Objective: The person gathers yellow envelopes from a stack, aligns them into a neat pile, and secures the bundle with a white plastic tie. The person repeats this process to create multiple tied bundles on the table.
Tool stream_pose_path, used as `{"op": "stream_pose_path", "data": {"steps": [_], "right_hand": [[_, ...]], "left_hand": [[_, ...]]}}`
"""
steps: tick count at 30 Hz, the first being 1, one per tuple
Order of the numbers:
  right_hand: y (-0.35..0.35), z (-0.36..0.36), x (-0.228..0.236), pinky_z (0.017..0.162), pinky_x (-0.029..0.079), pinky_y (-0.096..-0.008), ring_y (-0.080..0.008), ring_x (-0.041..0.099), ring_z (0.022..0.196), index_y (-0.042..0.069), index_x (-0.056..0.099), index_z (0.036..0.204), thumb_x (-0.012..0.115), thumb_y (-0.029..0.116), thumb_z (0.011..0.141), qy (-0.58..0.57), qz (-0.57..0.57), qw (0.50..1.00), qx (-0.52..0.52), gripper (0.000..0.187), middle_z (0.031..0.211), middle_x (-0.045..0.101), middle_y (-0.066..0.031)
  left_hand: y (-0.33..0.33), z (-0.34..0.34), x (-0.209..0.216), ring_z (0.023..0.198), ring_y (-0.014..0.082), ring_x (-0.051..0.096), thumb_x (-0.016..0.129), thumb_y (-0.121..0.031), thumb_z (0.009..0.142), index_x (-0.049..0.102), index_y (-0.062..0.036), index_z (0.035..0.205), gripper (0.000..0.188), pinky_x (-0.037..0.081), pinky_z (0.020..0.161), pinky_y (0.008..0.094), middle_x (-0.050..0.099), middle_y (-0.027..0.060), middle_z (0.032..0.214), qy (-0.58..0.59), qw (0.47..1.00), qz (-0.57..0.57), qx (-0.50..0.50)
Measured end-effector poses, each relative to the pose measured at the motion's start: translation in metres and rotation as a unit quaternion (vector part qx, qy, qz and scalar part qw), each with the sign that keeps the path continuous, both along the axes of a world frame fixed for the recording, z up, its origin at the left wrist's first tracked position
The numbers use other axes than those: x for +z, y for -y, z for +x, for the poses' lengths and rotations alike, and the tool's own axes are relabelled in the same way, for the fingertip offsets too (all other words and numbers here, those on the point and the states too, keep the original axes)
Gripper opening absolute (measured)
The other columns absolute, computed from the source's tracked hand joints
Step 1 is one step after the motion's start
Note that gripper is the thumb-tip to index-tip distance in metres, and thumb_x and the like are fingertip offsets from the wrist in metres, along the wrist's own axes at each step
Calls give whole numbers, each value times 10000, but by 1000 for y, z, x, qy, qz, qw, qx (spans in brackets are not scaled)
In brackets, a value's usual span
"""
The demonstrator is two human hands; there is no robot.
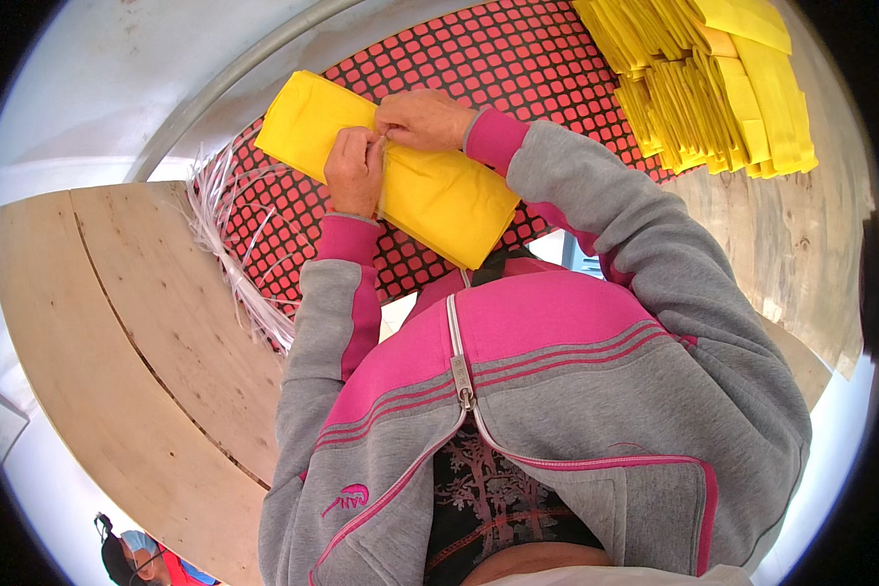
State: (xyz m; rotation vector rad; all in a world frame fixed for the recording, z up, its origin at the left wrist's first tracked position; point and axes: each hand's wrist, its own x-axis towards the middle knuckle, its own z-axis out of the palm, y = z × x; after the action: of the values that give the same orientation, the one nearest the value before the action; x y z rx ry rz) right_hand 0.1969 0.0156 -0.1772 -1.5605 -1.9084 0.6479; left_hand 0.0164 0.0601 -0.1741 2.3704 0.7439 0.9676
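A folded yellow bundle [449,207], which looks like soft sheet or fabric, lies slantwise on a red-and-black patterned cover [410,68]. A thin pale tie strip runs across its middle, mostly hidden under my fingers. My left hand [355,174] is closed in a pinch at that strip, resting on the bundle. Right beside it my right hand [425,119] also pinches at the strip, its fingers bent toward the left thumb. The ends of the strip are hidden by my fingers.
Loose white strips [227,234] lie in a heap on the left of the cover. Bare wooden boards [137,342] extend to the left. Several folded yellow bundles [713,98] are stacked at the far right. A curved pipe [234,78] runs behind. A masked person [146,562] is at lower left.
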Motion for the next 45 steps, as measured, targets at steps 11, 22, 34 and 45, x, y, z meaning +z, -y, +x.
{"op": "stream_pose_path", "data": {"steps": [11,22,34,45], "right_hand": [[7,16,-3,699,475,-453,-321,618,835,95,574,845,524,192,823,59,-28,996,-61,111,884,618,-89],[13,-6,6,727,504,-443,-301,631,871,126,609,935,555,189,866,30,65,997,-28,108,914,599,-83],[6,-11,-2,719,524,-448,-345,641,826,55,619,907,588,161,819,167,10,984,-53,141,912,619,-127],[32,14,-16,668,483,-355,-219,631,745,29,630,824,607,499,884,-172,-156,951,-202,473,792,654,-100]], "left_hand": [[4,-21,8,670,313,563,692,-30,778,550,-33,761,142,456,594,392,547,115,737,-35,999,-27,-8],[2,-24,10,726,302,598,681,-33,781,581,-36,798,101,480,624,374,584,108,781,-43,999,-7,-16],[3,-29,13,778,303,599,659,-27,783,596,-35,807,68,488,672,375,597,109,814,-76,997,22,-16],[33,-88,3,892,171,615,682,-184,883,621,-13,936,189,482,765,328,656,59,941,70,867,-442,219]]}}
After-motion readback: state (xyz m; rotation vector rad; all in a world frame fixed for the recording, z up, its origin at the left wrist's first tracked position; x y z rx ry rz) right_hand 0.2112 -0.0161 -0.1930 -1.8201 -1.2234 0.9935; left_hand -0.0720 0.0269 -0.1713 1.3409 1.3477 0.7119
